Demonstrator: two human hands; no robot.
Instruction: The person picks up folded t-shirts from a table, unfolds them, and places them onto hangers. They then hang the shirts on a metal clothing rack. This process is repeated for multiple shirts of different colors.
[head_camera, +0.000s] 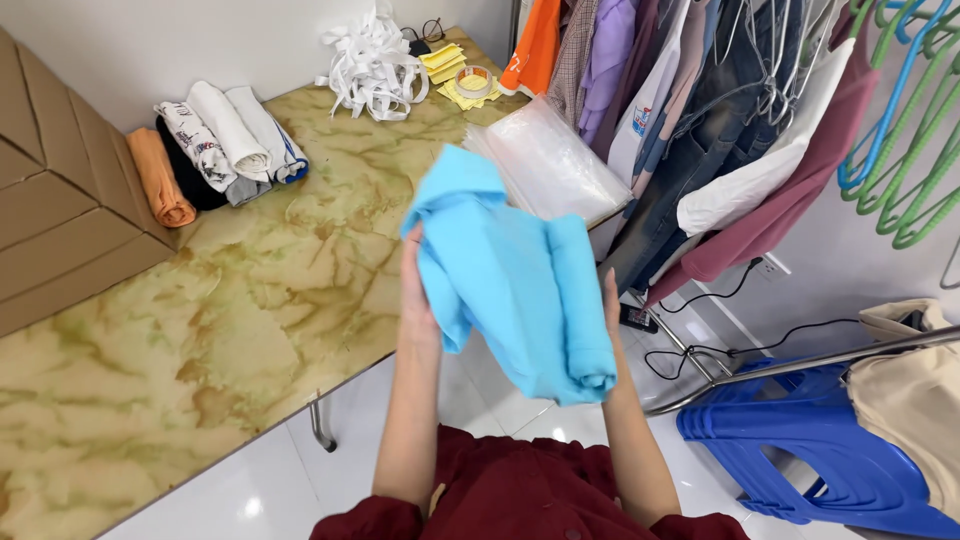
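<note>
A light blue garment (510, 280), partly rolled or folded, hangs in the air in front of me above the table's edge. My left hand (415, 290) grips its left side, fingers tucked into the cloth. My right hand (610, 300) presses against its right side, mostly hidden behind the fabric. Both forearms rise from my dark red sleeves at the bottom of the view.
The marbled yellow table (230, 310) carries a row of rolled garments (215, 145), a stack of clear plastic bags (555, 160), white straps (375, 65), tape and yellow notes. Cardboard boxes (60, 200) stand left. A clothes rack (700, 110), hangers and blue stools (830, 460) stand right.
</note>
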